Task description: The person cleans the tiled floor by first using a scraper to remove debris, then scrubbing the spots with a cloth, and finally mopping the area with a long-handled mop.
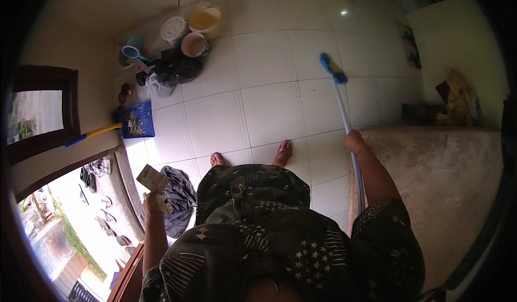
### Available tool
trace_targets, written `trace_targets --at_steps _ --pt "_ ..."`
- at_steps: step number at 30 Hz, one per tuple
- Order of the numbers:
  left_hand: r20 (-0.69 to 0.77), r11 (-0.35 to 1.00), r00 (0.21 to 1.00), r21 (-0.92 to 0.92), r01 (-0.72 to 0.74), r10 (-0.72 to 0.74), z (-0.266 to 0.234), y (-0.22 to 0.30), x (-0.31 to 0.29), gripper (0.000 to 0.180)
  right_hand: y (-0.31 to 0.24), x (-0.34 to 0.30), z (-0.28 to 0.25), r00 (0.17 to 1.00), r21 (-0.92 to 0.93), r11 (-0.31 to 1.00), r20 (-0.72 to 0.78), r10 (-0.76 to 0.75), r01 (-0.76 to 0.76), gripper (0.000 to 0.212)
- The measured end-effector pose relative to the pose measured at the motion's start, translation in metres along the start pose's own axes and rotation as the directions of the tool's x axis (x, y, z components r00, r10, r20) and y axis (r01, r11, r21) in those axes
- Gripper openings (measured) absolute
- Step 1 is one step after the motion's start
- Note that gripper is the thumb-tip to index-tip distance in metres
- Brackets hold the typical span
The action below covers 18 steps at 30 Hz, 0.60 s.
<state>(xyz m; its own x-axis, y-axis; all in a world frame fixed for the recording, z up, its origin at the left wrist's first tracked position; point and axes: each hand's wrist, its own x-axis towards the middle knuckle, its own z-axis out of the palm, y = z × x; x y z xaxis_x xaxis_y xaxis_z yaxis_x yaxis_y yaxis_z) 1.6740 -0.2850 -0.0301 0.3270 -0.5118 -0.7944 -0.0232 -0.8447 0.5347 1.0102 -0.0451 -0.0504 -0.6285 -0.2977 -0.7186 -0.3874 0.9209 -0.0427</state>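
My right hand (355, 141) is closed around the pale handle of a broom (341, 103). The broom's blue and yellow head rests on or just above the white tiles, ahead and to the right. On the other side, my left hand (152, 205) grips a flat piece of card (153, 178) together with some crumpled pale paper or wrapping (163, 204). A dark crumpled cloth (178, 197) lies on the floor beside that hand.
Several buckets (194, 45) and dark plastic bags (180, 65) stand at the far left. A blue dustpan (148, 113) holding litter sits near the doorway, where several sandals (105, 226) lie outside. A brownish raised slab (431, 167) borders the right side.
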Motion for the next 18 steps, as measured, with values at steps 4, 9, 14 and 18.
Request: trace_targets --at_steps 4,9,14,18 --pt "-0.023 1.000 1.000 0.004 -0.020 0.020 -0.084 -0.022 0.057 0.025 -0.088 -0.124 0.061 0.976 -0.150 0.965 0.073 -0.206 0.215 0.027" --pt "-0.014 0.996 0.997 0.059 -0.074 0.075 -0.126 -0.017 0.112 0.024 -0.172 -0.241 0.071 0.851 0.005 0.949 0.441 -0.286 0.316 0.030" --pt "0.051 0.993 0.999 -0.120 -0.006 0.013 -0.130 -0.003 0.112 0.023 -0.125 -0.268 0.056 0.954 0.094 0.985 0.248 -0.167 0.148 0.033" --pt "0.001 0.997 1.000 -0.080 0.005 -0.005 -0.121 -0.020 0.097 0.024 -0.030 -0.244 0.018 0.999 0.039 0.999 0.050 0.017 -0.019 0.030"
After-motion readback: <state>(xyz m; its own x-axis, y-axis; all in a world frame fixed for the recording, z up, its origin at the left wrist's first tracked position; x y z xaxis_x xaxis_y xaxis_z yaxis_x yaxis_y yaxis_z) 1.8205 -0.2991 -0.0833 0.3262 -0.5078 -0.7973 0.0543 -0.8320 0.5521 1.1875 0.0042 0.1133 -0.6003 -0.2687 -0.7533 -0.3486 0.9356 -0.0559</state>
